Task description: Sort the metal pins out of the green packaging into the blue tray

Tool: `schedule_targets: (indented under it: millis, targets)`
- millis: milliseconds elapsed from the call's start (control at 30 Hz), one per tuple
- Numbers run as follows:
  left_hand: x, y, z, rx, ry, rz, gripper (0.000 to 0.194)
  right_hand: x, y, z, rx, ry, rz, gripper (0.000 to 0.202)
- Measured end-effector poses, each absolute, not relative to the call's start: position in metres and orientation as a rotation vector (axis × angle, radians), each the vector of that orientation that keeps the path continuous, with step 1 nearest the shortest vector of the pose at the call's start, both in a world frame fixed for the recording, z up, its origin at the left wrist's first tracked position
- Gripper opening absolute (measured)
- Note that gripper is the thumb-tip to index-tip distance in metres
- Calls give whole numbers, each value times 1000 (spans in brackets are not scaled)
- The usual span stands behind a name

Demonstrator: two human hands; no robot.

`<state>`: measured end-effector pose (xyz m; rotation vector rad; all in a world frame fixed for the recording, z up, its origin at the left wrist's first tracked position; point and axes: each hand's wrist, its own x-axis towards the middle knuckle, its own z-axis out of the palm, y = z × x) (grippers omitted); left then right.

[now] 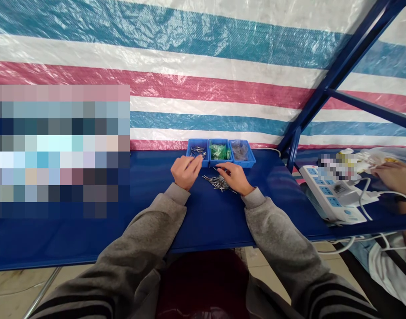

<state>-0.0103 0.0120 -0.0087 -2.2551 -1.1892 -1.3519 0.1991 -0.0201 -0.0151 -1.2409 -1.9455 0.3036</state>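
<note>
My left hand is just in front of the left blue bin, fingers pinched on something small I cannot make out. That bin holds thin metal pieces. My right hand rests over the right part of a pile of metal pins, its fingers closed at a thin dark piece near the tips. The middle bin holds a green plastic bag; the right bin holds a clear plastic bag.
The bins stand at the back of the blue table, by a striped sheet. On the right are a blue metal frame, a white power strip with cables, and another person's hand. A blurred area covers the left.
</note>
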Motion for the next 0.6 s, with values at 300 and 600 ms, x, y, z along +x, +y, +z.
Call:
schedule_targets:
  millis: [300, 600]
  targets:
    - [-7, 19, -19, -2542, -1212, -978, 27, 200, -19, -15, -1293, -1921, 311, 19]
    - [-11, 18, -22, -2946, -1029, -521, 23, 201, -18, -17, -1321, -1943, 314, 18]
